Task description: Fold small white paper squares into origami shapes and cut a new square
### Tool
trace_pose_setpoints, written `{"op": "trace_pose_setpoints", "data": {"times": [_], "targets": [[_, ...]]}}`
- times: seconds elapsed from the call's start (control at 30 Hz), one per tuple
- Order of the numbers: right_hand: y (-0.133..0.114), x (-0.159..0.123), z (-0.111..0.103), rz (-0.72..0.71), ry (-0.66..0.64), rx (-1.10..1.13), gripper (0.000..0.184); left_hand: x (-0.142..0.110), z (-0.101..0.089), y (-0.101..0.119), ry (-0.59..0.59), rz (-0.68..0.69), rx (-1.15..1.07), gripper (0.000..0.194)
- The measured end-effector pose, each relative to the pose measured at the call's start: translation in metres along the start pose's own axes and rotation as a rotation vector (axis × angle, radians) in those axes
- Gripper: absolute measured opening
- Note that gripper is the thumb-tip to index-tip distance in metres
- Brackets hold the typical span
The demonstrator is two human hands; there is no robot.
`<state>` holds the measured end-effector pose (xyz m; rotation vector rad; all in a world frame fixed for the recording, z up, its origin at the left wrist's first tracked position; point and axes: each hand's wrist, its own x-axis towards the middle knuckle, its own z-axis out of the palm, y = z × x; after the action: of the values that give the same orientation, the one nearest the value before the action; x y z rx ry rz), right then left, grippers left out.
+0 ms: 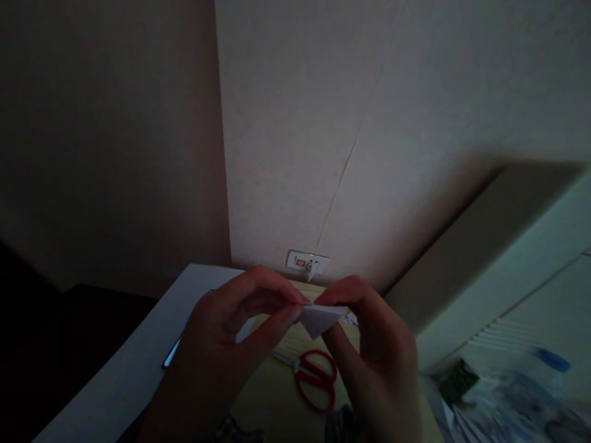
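A small piece of folded white paper (319,320) is held up between both hands, with one pointed corner hanging down. My left hand (244,323) pinches its left edge between thumb and forefinger. On the other side my right hand (369,335) is closed on the paper's right part, forefinger on top and thumb beneath. Below the hands, scissors (318,380) with red handles lie on the light wooden table (272,400), blades pointing left. What lies behind the left hand is partly hidden.
A large white sheet (120,363) covers the table's left side, with a phone-like object (172,354) on it, mostly hidden. A wall socket (308,261) with a plug stands behind. Plastic bags and papers (517,394) lie at the lower right.
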<state>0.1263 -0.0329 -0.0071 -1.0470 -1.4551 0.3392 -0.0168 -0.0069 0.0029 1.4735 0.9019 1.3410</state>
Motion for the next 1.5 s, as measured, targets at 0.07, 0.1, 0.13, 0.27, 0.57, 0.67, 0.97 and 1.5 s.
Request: {"op": "trace_pose_setpoints", "data": {"times": [0.07,0.1,0.13,0.27,0.57,0.67,0.97,1.5], "targets": [[0.000,0.000,0.000,0.004,-0.004,-0.008,0.014,0.000,0.000,-0.001,-0.002,-0.011,-0.018,0.008],[-0.001,0.000,-0.001,0.007,-0.006,-0.013,0.013,0.001,0.000,-0.001,-0.004,-0.014,-0.033,0.008],[-0.001,0.000,-0.001,0.002,-0.014,-0.016,0.013,0.001,0.000,-0.001,-0.003,-0.016,-0.048,0.008],[0.001,0.000,-0.003,-0.035,-0.051,-0.016,0.015,0.001,0.000,-0.001,-0.003,-0.036,-0.095,0.008],[0.004,-0.001,-0.006,-0.109,-0.082,-0.037,0.017,0.002,-0.002,0.000,-0.056,-0.064,-0.137,0.012],[0.003,-0.001,-0.006,-0.114,-0.078,-0.054,0.014,0.001,-0.001,0.000,-0.028,-0.049,-0.128,0.012],[0.001,-0.001,-0.007,-0.105,-0.085,-0.066,0.014,0.001,-0.003,0.001,-0.022,-0.019,-0.079,0.013],[-0.001,-0.003,-0.012,-0.128,-0.153,-0.094,0.016,0.001,-0.003,0.001,-0.053,-0.122,-0.153,0.016]]}}
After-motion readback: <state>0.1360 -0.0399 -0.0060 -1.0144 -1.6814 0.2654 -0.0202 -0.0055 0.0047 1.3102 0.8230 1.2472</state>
